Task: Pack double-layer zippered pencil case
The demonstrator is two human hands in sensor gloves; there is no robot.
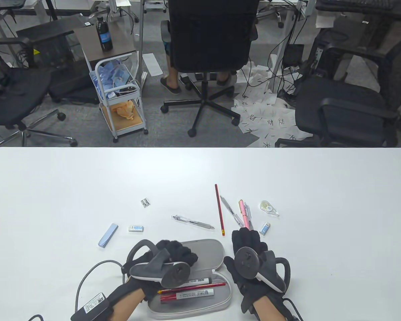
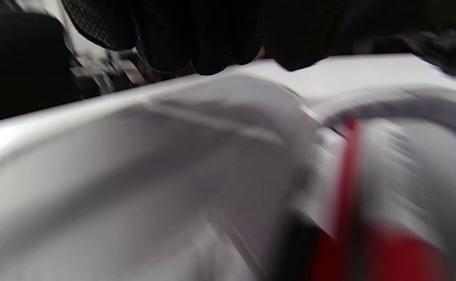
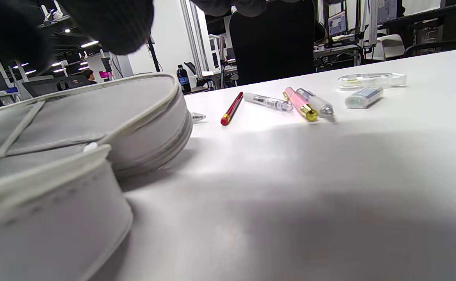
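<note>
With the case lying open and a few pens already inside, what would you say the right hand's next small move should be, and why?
Probably a short reach forward for the pink pen. The right hand looks empty, its fingertips just short of the pen cluster, while the left hand rests on the open pencil case, which already holds markers and still has room.

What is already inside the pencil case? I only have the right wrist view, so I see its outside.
Observer: The table view shows the pencil case lying open, with a white marker and a red pen in its near half.
Operator: Where is the left hand?
Observer: The left hand is over the case's hinge area, covering the left part of the contents.
Operator: Anything loose that I can't see?
Observer: Yes, left of the case lie a blue flat box, a white eraser and a small metal sharpener.
</note>
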